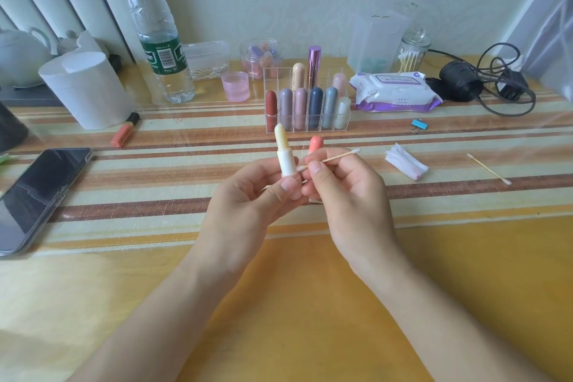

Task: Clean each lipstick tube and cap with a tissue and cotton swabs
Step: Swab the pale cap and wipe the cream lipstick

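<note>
My left hand (248,195) holds an uncapped lipstick tube (286,155) upright; its stick is pale yellow and its body white. My right hand (344,192) pinches a wooden cotton swab (331,159), whose near tip touches the white body of the tube. An orange-pink cap (316,145) rises behind my right fingers; whether those fingers hold it is unclear. A folded tissue (406,161) with a pink stain lies on the table to the right, and a second swab (489,169) lies beyond it.
A clear organizer (307,108) with several lipsticks stands just behind my hands. A wet-wipe pack (395,91), a swab jar (414,53), cables (496,84), a water bottle (158,34), a pink cup (235,86), a paper roll (86,90), an orange marker (124,130) and a phone (40,195) are around.
</note>
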